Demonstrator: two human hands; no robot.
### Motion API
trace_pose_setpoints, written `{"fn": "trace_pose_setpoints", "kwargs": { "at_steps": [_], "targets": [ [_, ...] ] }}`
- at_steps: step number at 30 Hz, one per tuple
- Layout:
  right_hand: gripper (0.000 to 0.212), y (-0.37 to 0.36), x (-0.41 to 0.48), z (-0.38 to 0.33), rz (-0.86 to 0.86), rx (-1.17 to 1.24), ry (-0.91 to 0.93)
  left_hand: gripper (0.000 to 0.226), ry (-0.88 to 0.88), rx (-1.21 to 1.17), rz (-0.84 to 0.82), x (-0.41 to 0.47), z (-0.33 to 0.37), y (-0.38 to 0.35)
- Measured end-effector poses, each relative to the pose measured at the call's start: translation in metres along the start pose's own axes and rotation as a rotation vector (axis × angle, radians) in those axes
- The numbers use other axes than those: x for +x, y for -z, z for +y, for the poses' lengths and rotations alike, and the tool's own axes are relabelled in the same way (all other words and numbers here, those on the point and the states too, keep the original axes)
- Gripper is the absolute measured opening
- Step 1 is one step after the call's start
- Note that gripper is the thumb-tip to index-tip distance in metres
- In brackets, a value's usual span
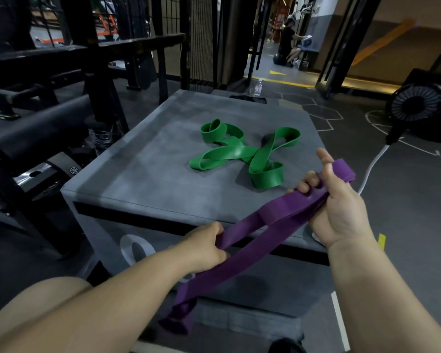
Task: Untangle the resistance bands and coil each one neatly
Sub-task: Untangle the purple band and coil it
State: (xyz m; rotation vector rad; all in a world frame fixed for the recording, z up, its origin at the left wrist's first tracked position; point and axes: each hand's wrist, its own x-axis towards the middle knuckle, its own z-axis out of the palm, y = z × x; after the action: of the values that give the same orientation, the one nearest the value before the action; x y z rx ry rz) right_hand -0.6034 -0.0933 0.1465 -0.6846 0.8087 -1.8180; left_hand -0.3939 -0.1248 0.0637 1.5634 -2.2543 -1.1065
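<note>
Above the near edge of a grey padded box [143, 179], 1 purple band [273, 210] is held clear of the surface, folded into several flat strands; its long axis is set diagonally, w/ the low end hanging at lower left below the box's front edge and the high end pointing to upper right, past the box's right side. The upper portion is gripped by the right hand [339, 207]: fingers are curled round the stacked strands, thumb is kept straight and raised, and a short folded end is left protruding beyond it. The band is gripped approx. mid-length by the left hand [204, 248], fingers closed over a strand; the exact finger layout cannot be told. Bands counted: 2 (1 purple, 1 green). Hands: 2. On the box top, 1 green band [229, 151] is seen lying loose and twisted on itself in a rough X, w/ 4 loop ends counted, well apart from both hands. On the floor beyond the box, 1 clear bottle [257, 87] is stood upright; at right, 1 fan [418, 103] is shown w/ a white cable [372, 169].
</note>
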Motion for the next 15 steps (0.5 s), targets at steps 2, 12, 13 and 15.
{"fn": "trace_pose_setpoints", "kwargs": {
  "at_steps": [2,12,13,15],
  "targets": [
    [0.031,0.002,0.002,-0.003,0.02,0.018,0.021,0.019,0.008,0.023,0.025,0.001,-0.003,0.002],
    [0.041,0.001,0.003,0.009,0.055,-0.125,0.067,0.036,-0.317,0.019,0.215,-0.01,0.01,-0.002],
    [0.041,-0.001,0.002,0.014,0.049,-0.15,0.061,0.038,-0.386,0.026,0.246,-0.012,0.011,-0.003],
    [0.038,-0.005,0.0,0.024,0.024,-0.198,0.045,0.039,-0.505,0.037,0.3,-0.017,0.014,-0.004]
  ]
}}
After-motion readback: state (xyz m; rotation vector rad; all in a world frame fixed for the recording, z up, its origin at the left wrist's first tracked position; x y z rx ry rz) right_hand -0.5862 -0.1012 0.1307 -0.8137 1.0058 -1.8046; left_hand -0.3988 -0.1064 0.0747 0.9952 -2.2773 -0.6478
